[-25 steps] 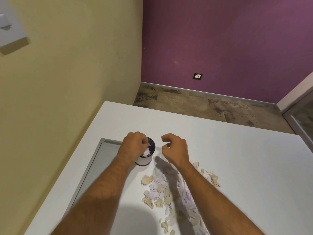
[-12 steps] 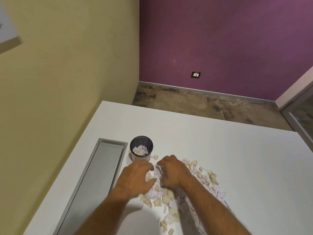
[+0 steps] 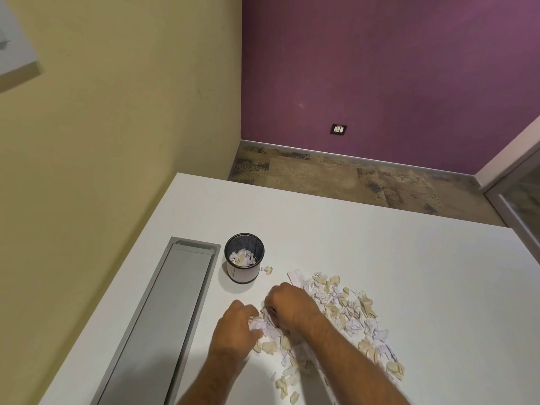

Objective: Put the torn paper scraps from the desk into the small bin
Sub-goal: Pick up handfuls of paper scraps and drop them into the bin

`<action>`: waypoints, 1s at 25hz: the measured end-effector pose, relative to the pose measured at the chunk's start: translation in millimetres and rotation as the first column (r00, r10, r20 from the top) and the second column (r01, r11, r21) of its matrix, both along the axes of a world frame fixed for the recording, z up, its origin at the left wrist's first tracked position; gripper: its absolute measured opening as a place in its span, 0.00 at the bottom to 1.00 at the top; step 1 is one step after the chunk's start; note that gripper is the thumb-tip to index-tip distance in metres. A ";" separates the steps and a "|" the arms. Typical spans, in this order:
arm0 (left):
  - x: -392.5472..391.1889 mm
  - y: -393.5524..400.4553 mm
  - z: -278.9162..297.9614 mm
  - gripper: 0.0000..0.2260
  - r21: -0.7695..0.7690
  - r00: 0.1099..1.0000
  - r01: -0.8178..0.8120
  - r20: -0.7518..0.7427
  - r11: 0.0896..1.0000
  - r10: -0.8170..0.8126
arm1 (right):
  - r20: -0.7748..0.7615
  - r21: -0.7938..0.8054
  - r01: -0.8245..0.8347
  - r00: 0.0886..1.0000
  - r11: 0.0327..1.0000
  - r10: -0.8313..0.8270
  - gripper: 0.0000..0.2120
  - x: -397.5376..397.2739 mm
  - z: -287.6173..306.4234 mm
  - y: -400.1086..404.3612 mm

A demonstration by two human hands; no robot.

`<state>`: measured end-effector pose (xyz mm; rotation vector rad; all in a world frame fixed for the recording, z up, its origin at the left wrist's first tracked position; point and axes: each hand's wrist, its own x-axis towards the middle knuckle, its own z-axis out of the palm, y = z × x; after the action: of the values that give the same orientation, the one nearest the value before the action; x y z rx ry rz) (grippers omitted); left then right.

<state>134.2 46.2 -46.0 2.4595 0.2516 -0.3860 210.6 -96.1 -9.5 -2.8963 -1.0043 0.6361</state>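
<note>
A small dark mesh bin (image 3: 244, 258) stands upright on the white desk (image 3: 380, 258), partly filled with scraps. A heap of white and tan torn paper scraps (image 3: 350, 323) lies to its right and nearer me. One stray scrap (image 3: 266, 269) rests beside the bin's base. My left hand (image 3: 236, 328) and my right hand (image 3: 287, 306) press together at the heap's left end, fingers curled around a bunch of scraps between them. My forearms hide part of the heap.
A long grey metal cable tray lid (image 3: 163, 317) is set into the desk left of the bin. A yellow wall (image 3: 102, 141) runs along the desk's left edge. The desk's far edge (image 3: 321, 197) drops to the floor.
Both hands came back from the bin to the heap, then closed in on its left end and curled around scraps. The view shifted slightly.
</note>
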 end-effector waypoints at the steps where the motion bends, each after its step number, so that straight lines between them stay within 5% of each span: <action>1: -1.1 1.2 -0.6 0.14 -0.025 0.999 -0.034 0.006 0.999 0.034 | -0.009 0.018 0.041 0.999 0.999 -0.041 0.07 0.1 0.3 -1.5; 4: -4.6 5.8 -0.2 0.14 -0.099 0.992 -0.122 0.014 0.988 0.124 | -0.042 0.159 0.222 0.975 0.962 -0.218 0.15 1.0 5.5 -9.7; 8: -5.8 10.8 8.8 0.11 -0.196 0.965 -0.248 0.040 0.949 0.260 | -0.116 0.446 0.448 0.887 0.775 -0.447 0.12 7.1 27.3 -21.0; 14: 3.3 19.7 46.9 0.08 -0.483 0.910 -0.325 0.074 0.813 0.407 | -0.227 0.761 0.477 0.832 0.441 -0.507 0.08 37.4 81.6 0.5; 19: 21.6 34.5 87.4 0.09 -0.460 0.871 -0.283 0.245 0.842 0.426 | -0.182 0.751 0.455 0.840 0.480 -0.511 0.08 64.4 92.3 42.0; 25: 64.9 52.0 114.1 0.08 -0.344 0.847 -0.285 0.346 0.895 0.403 | -0.170 0.589 0.433 0.892 0.682 -0.420 0.15 72.1 73.4 49.5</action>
<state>199.1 98.2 68.2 2.0914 0.4234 0.2422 282.7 -46.6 63.9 -2.3747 -0.3741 0.2349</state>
